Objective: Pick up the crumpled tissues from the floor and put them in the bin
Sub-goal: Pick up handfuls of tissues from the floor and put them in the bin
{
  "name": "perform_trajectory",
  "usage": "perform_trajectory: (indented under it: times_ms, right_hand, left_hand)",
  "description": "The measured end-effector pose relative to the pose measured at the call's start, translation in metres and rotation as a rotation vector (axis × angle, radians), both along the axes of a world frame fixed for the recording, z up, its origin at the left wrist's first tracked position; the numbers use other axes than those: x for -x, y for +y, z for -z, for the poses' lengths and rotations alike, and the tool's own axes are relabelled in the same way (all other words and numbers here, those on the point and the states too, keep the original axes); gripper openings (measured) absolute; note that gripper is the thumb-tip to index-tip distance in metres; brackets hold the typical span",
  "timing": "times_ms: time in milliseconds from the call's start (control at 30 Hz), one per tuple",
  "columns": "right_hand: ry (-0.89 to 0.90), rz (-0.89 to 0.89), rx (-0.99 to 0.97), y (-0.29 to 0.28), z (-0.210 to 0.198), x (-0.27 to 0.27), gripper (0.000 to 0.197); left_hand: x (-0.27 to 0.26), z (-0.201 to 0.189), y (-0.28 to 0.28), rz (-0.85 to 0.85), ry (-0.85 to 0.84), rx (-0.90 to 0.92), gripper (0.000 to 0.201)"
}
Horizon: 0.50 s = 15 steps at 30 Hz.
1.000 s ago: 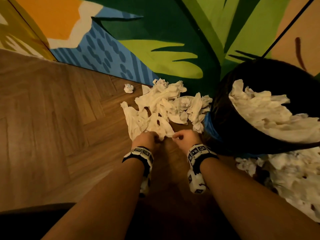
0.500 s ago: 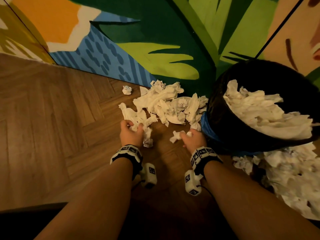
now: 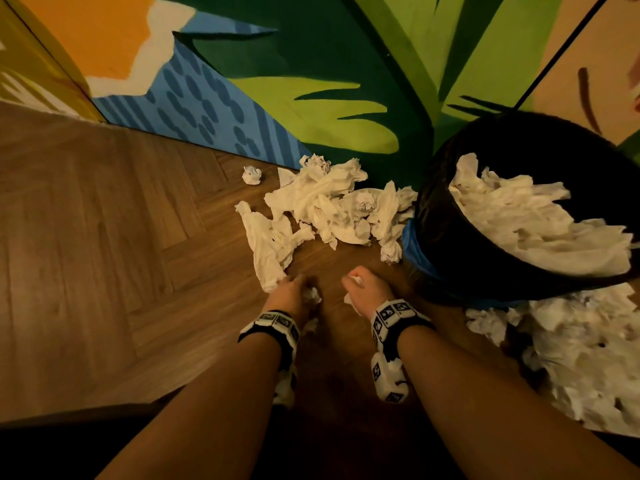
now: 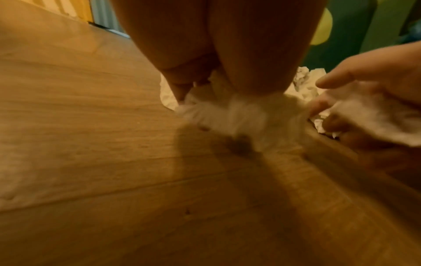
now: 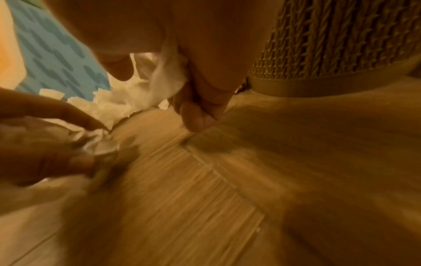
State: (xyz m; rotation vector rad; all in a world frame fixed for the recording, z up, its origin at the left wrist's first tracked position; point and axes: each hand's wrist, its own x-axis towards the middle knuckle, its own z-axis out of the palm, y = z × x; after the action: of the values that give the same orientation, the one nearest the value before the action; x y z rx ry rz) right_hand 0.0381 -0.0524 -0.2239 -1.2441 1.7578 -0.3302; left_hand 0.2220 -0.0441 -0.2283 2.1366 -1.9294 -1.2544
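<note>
A heap of white crumpled tissues [image 3: 332, 206] lies on the wooden floor against the painted wall, left of the bin [image 3: 485, 271]. The bin has a black liner and is piled with tissues [image 3: 540, 223]. My left hand [image 3: 294, 294] is low over the floor and grips a wad of tissue [image 4: 239, 115], its fingers curled round it. My right hand [image 3: 363, 287] is a hand's width to the right, just short of the bin, with its fingers curled round another tissue [image 5: 166, 79]. Both hands sit just in front of the heap.
One small tissue ball [image 3: 251, 174] lies apart at the left by the wall. More tissues [image 3: 588, 358] are spread on the floor right of the bin. The painted wall [image 3: 311, 81] closes off the far side. Bare herringbone floor [image 3: 104, 254] stretches to the left.
Both hands have pulled back from the heap toward me, each with tissue in its grip. The left hand has moved right, closer to the right hand.
</note>
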Motion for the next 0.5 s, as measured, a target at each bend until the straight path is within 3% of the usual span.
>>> perform_trajectory:
  times_ms: [100,167,300,367,500]
  right_hand:
    - [-0.143,0.041,-0.077,0.004,0.004,-0.008,0.023]
    - [-0.246,0.055,-0.116,0.005,0.001,-0.015,0.029]
    - [-0.197,-0.018,-0.072,0.0,-0.001,-0.024,0.028]
    - [-0.193,0.029,-0.015,-0.003,0.001,-0.022,0.021]
    - [-0.157,0.152,-0.037,-0.002,0.007,-0.007,0.015]
  left_hand:
    - [0.006,-0.005,0.0,-0.154,0.236,0.067,0.044]
    - [0.012,-0.01,-0.001,-0.15,0.298,0.096,0.046]
    - [0.015,-0.015,-0.005,-0.083,0.338,0.11,0.052]
    - [0.005,-0.017,-0.008,-0.145,0.319,0.141,0.042]
    - [-0.026,-0.017,-0.013,-0.481,0.12,0.345,0.021]
